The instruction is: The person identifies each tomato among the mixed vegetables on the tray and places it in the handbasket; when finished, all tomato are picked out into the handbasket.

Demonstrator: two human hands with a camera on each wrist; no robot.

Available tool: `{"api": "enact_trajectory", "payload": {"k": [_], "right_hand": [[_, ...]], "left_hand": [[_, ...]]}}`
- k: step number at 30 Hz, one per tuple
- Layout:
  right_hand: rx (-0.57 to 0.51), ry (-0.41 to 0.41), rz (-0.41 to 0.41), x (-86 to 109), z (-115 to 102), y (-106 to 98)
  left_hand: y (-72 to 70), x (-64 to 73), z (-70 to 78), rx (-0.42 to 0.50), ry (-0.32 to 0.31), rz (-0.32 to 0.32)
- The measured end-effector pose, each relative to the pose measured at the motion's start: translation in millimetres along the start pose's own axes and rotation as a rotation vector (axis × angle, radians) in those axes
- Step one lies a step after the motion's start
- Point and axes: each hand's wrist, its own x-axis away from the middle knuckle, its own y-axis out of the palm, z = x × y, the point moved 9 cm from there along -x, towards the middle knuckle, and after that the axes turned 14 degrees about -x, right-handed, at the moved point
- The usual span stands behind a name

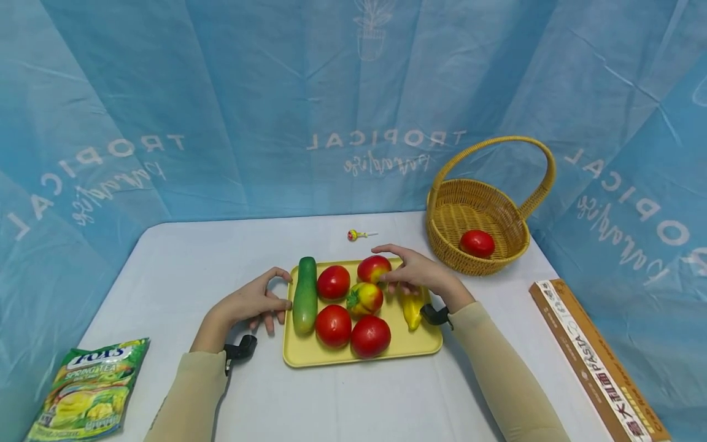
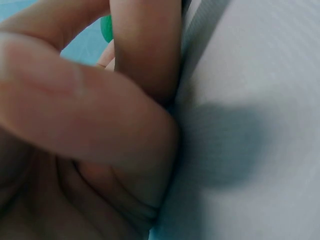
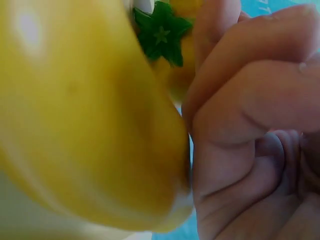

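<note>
Yellow tray (image 1: 414, 345) is the big one; left hand (image 1: 251, 301) sits at its left rim, fingers loosely bent. Right hand (image 1: 421, 270) has thumb and index spread around the red-yellow fruit (image 1: 371, 267) near the tray's far rim. Seems like the grasping step; next probably needs a snug pinch.

"FOX'S" packet (image 1: 91, 393), "PASTA" box (image 1: 599, 362), "TROPICAL" backdrop (image 1: 309, 80)

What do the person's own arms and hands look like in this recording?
Both hands are bare, with no gloves showing: left hand, right hand. The left sleeve and right sleeve are long, beige and close-fitting. A small, rounded black device sits at each wrist, left device and right device. No cables are visible.
</note>
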Motion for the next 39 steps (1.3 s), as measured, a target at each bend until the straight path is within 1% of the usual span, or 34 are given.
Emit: {"api": "enact_trajectory", "payload": {"k": [4,16,24,32,39], "right_hand": [[-0.005,0.014,0.002,-0.4,3,3],[0.005,0.005,0.024,-1.7,0,2],[0.019,0.008,0.038,-3.5,4,2],[0.038,-0.019,0.048,-1.9,2,2],[0.045,-0.055,0.073,1.5,-8,-1]], "left_hand": [[0.8,0.7,0.2,0.003,-0.001,-0.001],[-0.9,-1.8,-1.0,-0.004,-0.009,-0.009],[0.4,0.1,-1.1,-0.006,-0.01,0.002],[1.2,0.9,-0.9,-0.008,-0.006,0.005],[0.0,2.1,0.9,-0.007,-0.005,0.005]]}}
